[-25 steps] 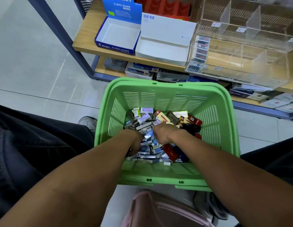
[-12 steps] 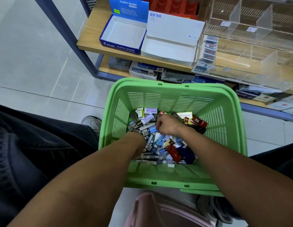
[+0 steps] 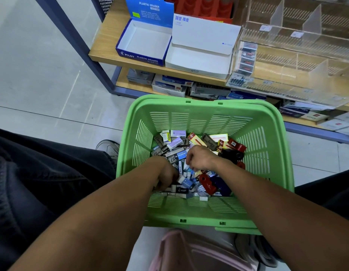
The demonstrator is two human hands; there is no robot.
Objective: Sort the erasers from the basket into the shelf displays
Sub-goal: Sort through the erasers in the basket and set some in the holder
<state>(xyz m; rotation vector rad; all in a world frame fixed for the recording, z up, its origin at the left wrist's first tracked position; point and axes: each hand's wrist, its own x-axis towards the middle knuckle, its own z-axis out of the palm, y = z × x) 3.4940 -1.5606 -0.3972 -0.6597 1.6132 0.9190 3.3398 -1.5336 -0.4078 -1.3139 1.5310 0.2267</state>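
Observation:
The green plastic basket (image 3: pixel 271 153) sits on the floor in front of me, with a pile of several mixed erasers (image 3: pixel 191 145) on its bottom. Both my hands are down in that pile. My left hand (image 3: pixel 166 176) is at the near left of the pile, fingers curled round small white and blue erasers beside a black PILOT eraser (image 3: pixel 181 190). My right hand (image 3: pixel 202 157) is in the middle of the pile, fingers curled downward, fingertips hidden among blue-and-white erasers. On the shelf behind stand an open blue PILOT display box (image 3: pixel 144 43) and an open white display box (image 3: pixel 201 53).
A clear acrylic divided display (image 3: pixel 298 61) fills the shelf's right side, with a few erasers in its left slot. Boxed stock lies on the lower shelf (image 3: pixel 169 85). A dark shelf post (image 3: pixel 81 45) slants at left. My dark trouser legs flank the basket; a pink stool (image 3: pixel 189 251) is below.
My right hand went toward the back of the pile, then came nearer again, to the middle. My left hand stayed in the near left of the pile. The view shifted slightly.

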